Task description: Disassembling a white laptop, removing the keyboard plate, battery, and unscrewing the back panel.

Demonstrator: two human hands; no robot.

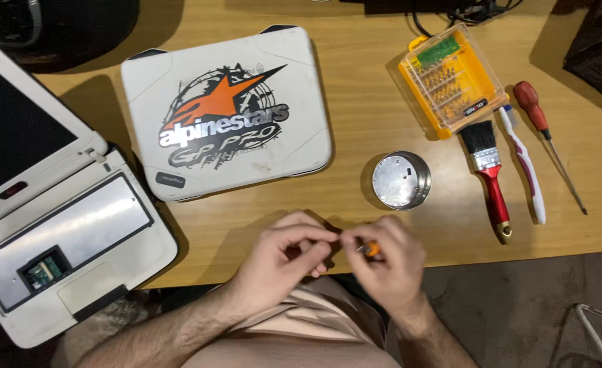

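A light wooden desk (355, 197) stands over a grey-brown carpeted floor (519, 313), warmly lit from above.

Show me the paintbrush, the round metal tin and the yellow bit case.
paintbrush (496, 194): head view, on its red handle.
metal tin (401, 180): head view, on its shiny inner floor.
bit case (451, 80): head view, on its clear lid.

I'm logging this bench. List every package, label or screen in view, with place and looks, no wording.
Laptop screen: far left, dark, white frame, keyboard removed below it.
Sticker: on the closed white laptop at centre, orange star with black and grey lettering.
Bit case: upper right, yellow, clear lid, with a green label at its top.
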